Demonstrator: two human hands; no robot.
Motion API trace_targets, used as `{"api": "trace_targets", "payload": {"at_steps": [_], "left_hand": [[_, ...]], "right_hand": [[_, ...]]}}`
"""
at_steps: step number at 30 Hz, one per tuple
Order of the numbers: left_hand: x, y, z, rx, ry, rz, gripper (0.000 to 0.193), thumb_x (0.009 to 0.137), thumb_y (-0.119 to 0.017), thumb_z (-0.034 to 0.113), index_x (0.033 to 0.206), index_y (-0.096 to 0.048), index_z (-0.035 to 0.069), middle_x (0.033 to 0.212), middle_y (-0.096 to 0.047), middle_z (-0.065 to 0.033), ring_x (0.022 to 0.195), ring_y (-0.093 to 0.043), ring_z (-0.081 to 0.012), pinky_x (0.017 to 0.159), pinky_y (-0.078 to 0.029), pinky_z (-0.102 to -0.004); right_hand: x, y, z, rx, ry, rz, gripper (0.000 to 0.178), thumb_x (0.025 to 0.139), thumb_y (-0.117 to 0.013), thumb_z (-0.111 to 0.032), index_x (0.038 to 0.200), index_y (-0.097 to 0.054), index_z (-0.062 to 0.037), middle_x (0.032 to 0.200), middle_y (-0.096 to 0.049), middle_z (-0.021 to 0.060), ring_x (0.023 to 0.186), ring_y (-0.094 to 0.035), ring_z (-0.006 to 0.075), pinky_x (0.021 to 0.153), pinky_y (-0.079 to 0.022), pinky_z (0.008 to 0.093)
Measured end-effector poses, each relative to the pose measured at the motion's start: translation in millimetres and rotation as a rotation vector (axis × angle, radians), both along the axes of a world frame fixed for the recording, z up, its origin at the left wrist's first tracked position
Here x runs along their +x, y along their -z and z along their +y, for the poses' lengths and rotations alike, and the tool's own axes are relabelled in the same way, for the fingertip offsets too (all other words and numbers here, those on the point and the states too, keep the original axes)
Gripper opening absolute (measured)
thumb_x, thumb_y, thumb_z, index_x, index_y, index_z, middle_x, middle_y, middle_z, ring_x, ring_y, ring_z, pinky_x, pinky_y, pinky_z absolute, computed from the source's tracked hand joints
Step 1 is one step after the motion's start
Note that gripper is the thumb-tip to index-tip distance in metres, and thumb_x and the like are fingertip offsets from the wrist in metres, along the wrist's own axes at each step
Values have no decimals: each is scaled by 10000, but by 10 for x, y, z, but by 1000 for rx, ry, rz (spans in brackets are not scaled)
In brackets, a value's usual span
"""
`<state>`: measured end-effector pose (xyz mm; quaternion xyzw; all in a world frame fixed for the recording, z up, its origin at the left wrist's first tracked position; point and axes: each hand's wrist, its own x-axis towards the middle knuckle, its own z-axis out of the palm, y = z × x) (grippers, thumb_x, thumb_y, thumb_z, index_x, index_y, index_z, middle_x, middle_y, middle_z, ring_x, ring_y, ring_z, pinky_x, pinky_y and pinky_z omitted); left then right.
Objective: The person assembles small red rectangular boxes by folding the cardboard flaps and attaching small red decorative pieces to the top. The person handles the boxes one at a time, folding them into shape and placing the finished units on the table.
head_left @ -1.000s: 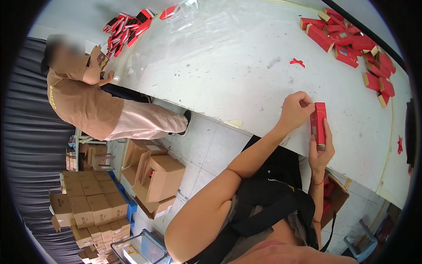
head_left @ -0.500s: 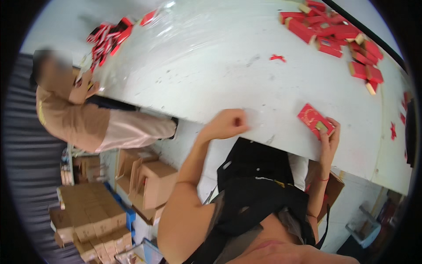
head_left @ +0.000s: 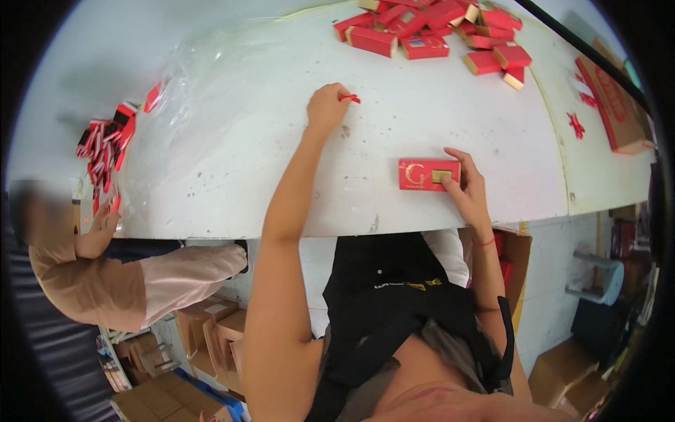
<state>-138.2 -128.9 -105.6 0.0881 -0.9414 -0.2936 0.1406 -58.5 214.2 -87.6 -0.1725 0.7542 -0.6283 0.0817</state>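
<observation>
Out over the middle of the white table, my left hand (head_left: 328, 108) has its fingertips closed on a small red bow (head_left: 354, 99), partly hidden by the fingers. My right hand (head_left: 470, 191) grips the right end of a red box (head_left: 418, 176) with gold print and a small gold window. The thumb rests on the box's top face near the window, and the fingers curl round its far right corner. The box lies flat and level, near the table's front edge.
Red boxes with gold ends (head_left: 370, 41) are heaped at the far side. Red-and-black boxes (head_left: 105, 137) lie at the left, where a person (head_left: 98, 281) handles some. Plastic film (head_left: 186, 95) covers the table's left part. Red bows (head_left: 576, 126) and a carton (head_left: 613, 105) sit at right.
My left hand has reached forward from the table's front edge to the red bow and closed on it. The red box in my right hand has turned from slanted to level. The view has shifted.
</observation>
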Motion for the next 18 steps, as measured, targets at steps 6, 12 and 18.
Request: {"api": "trace_targets", "payload": {"at_steps": [6,12,18], "left_hand": [[713,-496,519,683,264,-184,89,876,-698,88,937,-710,23,834,-725,-53,741,-656,-112,708,-516,-269],[1100,-564,944,834,227,-211,80,906,-673,53,941,-687,-17,888,-720,-69,816,-660,-110,776,-526,-269],[1017,-459,1039,695,194,-271,90,893,-667,50,953,-679,-16,875,-719,-72,776,-658,-99,723,-519,-252]], "right_hand": [[1,85,-17,-36,90,105,434,868,-683,-97,1273,-548,-21,898,-660,53,716,-533,73,669,-452,231],[-3,104,46,35,26,43,326,899,-655,-58,1209,-569,-2,928,-622,24,773,-526,52,679,-437,209],[6,106,11,2,62,69,314,865,-701,-118,1154,-623,-20,880,-609,59,700,-520,98,616,-432,250]]}}
